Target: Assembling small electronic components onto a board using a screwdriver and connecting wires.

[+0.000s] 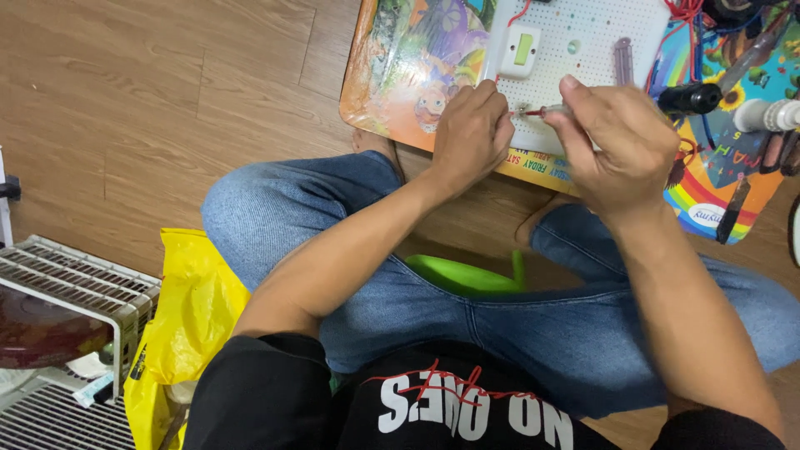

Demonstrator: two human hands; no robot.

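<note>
A white perforated board [583,42] lies on a colourful low table [417,67] in front of my crossed legs. A white switch with a green rocker [520,50] is mounted on it. My left hand [471,133] rests in a fist at the board's near edge, pinching a small metal part with a red wire [527,111]. My right hand [617,142] grips a slim screwdriver [554,110], its tip pointing left at that part. Fingers hide most of the tool.
Red and blue wires [683,17], a black cylinder [690,98], a white cylinder [771,115] and pen-like tools lie on the table's right. A yellow bag [187,317] and a white wire rack [67,283] stand left. A green object [467,273] sits between my legs.
</note>
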